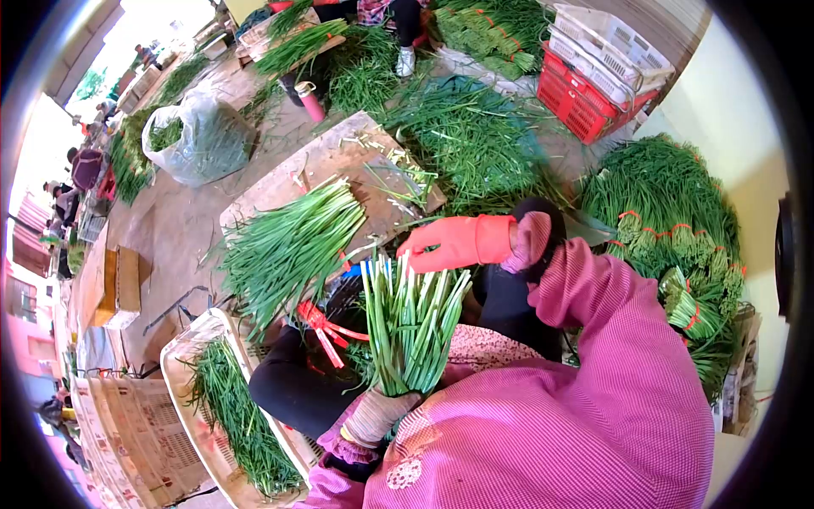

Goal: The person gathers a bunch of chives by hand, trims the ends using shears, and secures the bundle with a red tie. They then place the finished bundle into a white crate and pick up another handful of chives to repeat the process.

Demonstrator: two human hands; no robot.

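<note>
A bunch of green chives point(407, 327) stands upright in front of my body, its pale cut ends upward. My left hand point(379, 416), in a grey knit glove, wraps around the lower part of this bunch. My right hand point(454, 243), in an orange-red rubber glove, bends in a pinch by the pale upper ends; what is between its fingertips is hidden. Beyond it, a larger pile of chives point(297, 237) lies across a wooden board point(339, 148), among pale trimmings. Red ties point(322, 329) hang beside my knee, left of the bunch.
A white crate point(182, 373) with loose greens stands at left. Loose chives point(471, 140) cover the floor ahead. Tied bundles point(670, 204) are stacked at right below red and white crates point(581, 93). A plastic bag point(203, 140), a pink bottle point(311, 103) and other people are farther off.
</note>
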